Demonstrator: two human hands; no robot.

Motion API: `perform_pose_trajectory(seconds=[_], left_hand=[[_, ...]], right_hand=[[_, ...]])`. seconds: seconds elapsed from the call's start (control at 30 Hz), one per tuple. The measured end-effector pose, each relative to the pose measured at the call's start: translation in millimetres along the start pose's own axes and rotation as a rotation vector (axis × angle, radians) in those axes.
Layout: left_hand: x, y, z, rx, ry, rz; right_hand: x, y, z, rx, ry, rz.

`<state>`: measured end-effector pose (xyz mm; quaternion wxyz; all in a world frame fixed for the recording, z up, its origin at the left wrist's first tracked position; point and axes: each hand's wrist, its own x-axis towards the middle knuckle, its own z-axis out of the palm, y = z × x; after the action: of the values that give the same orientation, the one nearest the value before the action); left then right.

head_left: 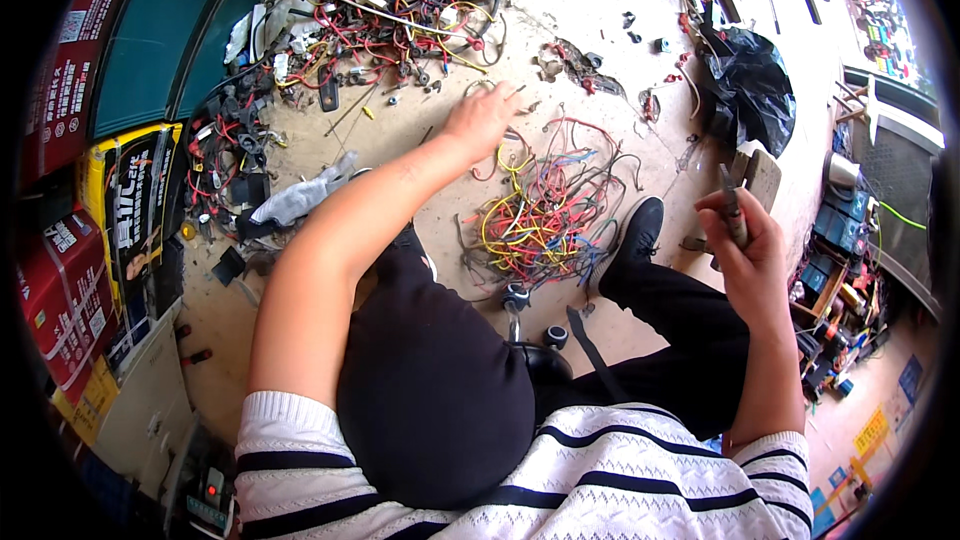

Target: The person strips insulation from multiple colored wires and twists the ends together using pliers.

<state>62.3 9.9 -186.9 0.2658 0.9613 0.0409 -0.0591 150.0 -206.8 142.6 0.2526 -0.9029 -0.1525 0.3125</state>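
Observation:
My left hand [485, 122] reaches forward over the floor, its fingers drawn together. Whatever they pinch is too small to make out. Just nearer than this hand lies a loose tangle of thin red, yellow, blue and black wires [545, 215], spread between my feet. Raised at the right, my right hand [748, 255] is closed around a slim grey hand tool [735, 208] with a narrow tip pointing up and away. Its exact kind is not clear. My right shoe [637, 240] stands beside the wires.
A large heap of cables and connectors [400, 10] covers the far left floor. Boxes [70, 300] line the left side. A black plastic bag [750, 80] and a wooden block [757, 175] lie at the right. Casters [555, 337] show below me. Parts fill a crate [830, 290].

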Motion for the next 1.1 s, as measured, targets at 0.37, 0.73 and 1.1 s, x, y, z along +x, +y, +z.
perform_pose_trajectory(seconds=[0.37,0.73,1.1], left_hand=[[-6.9,3.2,-34.8,-0.380,0.223,0.030],[-31.9,96.8,-90.3,-1.469,-0.224,-0.005],[-44.4,108.7,-91.8,-1.905,-0.610,-0.201]], right_hand=[[5.8,6.1,10.7,-0.063,-0.090,0.036],[24.8,25.4,22.2,0.112,0.010,-0.073],[23.0,39.1,27.0,0.132,-0.236,0.043]])
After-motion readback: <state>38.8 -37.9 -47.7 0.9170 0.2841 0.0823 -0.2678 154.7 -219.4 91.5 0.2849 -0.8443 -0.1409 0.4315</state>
